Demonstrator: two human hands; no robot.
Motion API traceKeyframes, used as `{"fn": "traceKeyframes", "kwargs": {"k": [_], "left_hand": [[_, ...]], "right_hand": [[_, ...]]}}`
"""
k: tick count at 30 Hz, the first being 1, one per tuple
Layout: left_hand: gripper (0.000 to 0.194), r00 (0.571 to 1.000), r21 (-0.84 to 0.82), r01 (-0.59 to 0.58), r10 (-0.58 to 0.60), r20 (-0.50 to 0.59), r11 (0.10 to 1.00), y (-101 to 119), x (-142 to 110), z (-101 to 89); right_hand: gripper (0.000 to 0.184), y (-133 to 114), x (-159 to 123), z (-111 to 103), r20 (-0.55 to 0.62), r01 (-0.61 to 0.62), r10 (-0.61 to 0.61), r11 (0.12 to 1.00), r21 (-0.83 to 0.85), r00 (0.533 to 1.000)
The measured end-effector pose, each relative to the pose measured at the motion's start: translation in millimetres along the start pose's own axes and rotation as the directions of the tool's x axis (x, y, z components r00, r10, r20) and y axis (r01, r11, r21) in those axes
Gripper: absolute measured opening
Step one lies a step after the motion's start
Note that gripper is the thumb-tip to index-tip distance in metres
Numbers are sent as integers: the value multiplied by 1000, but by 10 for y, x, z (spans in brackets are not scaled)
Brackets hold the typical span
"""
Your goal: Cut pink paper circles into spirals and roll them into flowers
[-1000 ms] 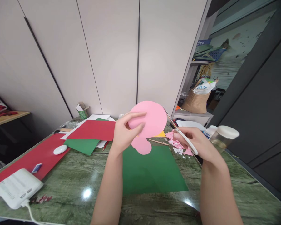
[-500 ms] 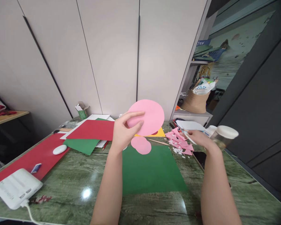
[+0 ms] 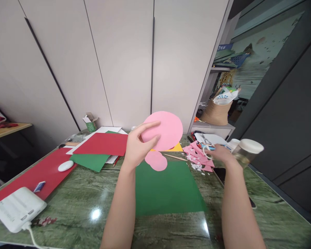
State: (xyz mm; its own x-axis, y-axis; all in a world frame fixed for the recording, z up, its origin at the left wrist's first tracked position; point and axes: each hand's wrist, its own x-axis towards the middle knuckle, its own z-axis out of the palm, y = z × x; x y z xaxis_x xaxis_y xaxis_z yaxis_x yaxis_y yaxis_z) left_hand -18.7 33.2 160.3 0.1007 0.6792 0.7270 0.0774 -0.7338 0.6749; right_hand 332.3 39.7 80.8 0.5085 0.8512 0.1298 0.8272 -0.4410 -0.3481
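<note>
Taking the green sheet (image 3: 169, 190) as the clock's centre, with twelve pointing away from the person, the left hand (image 3: 138, 147) is holding a large pink paper circle (image 3: 169, 131) up at twelve o'clock, above the desk (image 3: 85, 193). Its grip is narrowing to a pinch, with the thumb and fingers pressing on the circle's left side. The right hand (image 3: 220, 153) is reaching to one o'clock, where its fingertips are meeting the white handle of the scissors (image 3: 206, 147); blur is hiding the contact, so whether that grip is holding or letting go cannot be told. Pink scraps (image 3: 198, 155) are lying just beside the scissors, a phone (image 3: 219, 173) is resting near two o'clock, and a lidded jar (image 3: 245, 152) is standing beyond the right hand. A smaller pink cut-out (image 3: 158, 162) is overlapping the sheet's far edge near eleven, while red paper (image 3: 103, 143) is lying at ten. The step in hand seems to be a changeover around the scissors, with the circle's outline looking fully cut. The next move is probably calling for a settled right grip on or off the handle, and a light left pinch so the paper is not creasing.
</note>
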Motion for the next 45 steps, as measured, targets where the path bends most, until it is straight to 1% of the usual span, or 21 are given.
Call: {"fn": "traceKeyframes", "kwargs": {"k": [2,4,7,8,9,10,11,12,13,16,21,24,26,28,30,33,35,38,41,43,45], "left_hand": [[34,1000,18,3,-4,28,1000,2,-3,3],[34,997,29,3,-6,81,1000,3,-4,4],[35,974,49,-5,-6,225,999,7,-4,-2],[36,959,59,-8,-9,282,998,11,-3,-4],[36,941,68,-11,-13,338,998,15,-2,-5],[37,922,75,-15,-16,388,997,21,-1,-5],[37,903,79,-20,-16,429,997,27,0,-3],[37,886,79,-26,-13,464,997,34,1,-1],[37,871,75,-31,-9,491,997,40,1,2],[38,843,53,-29,-4,538,998,53,-3,12],[39,826,52,-22,-11,564,998,66,-10,4],[40,812,44,-25,-5,583,999,72,-11,-6],[40,813,40,-20,-7,583,999,66,-11,-6],[38,827,37,-8,-14,562,999,49,-11,2],[38,857,17,22,-28,514,1000,25,-9,13],[45,908,-74,125,-84,411,989,-5,-4,25],[55,917,-154,207,-138,373,966,-12,1,25],[65,914,-215,270,-180,364,938,-10,9,16],[69,898,-203,293,-196,394,934,-10,13,9],[69,885,-171,288,-194,424,942,-12,12,11],[66,886,-131,254,-176,429,958,-11,9,20]], "right_hand": [[46,-135,-60,-107,-34,93,-90,989,114,995],[46,-312,-190,-223,-83,198,-184,952,232,979],[42,-608,-486,-376,-147,328,-293,862,387,945],[38,-701,-595,-417,-159,373,-339,810,453,927],[32,-787,-700,-452,-199,424,-390,663,617,899],[27,-862,-796,-482,-209,433,-436,515,740,875],[25,-926,-879,-505,-192,413,-477,417,810,858],[23,-978,-946,-520,-186,389,-492,350,852,851],[22,-1020,-997,-530,-182,365,-493,305,880,851],[24,-1098,-1067,-523,-178,307,-450,232,923,875],[26,-1149,-1064,-469,-178,266,-405,172,949,897],[25,-1161,-1064,-446,-186,268,-384,172,948,904],[26,-1168,-1066,-438,-190,270,-376,173,947,907],[26,-1176,-1067,-431,-209,279,-354,161,947,912],[26,-1184,-1064,-424,-237,296,-315,154,943,919],[26,-1197,-1061,-410,-272,318,-256,162,934,928],[25,-1207,-1065,-400,-296,336,-232,160,928,927],[25,-1226,-1083,-385,-351,387,-210,170,906,913],[25,-1242,-1101,-375,-403,438,-206,172,882,892],[25,-1248,-1108,-372,-417,455,-216,168,875,883],[25,-1251,-1112,-374,-418,461,-230,184,868,879]]}}
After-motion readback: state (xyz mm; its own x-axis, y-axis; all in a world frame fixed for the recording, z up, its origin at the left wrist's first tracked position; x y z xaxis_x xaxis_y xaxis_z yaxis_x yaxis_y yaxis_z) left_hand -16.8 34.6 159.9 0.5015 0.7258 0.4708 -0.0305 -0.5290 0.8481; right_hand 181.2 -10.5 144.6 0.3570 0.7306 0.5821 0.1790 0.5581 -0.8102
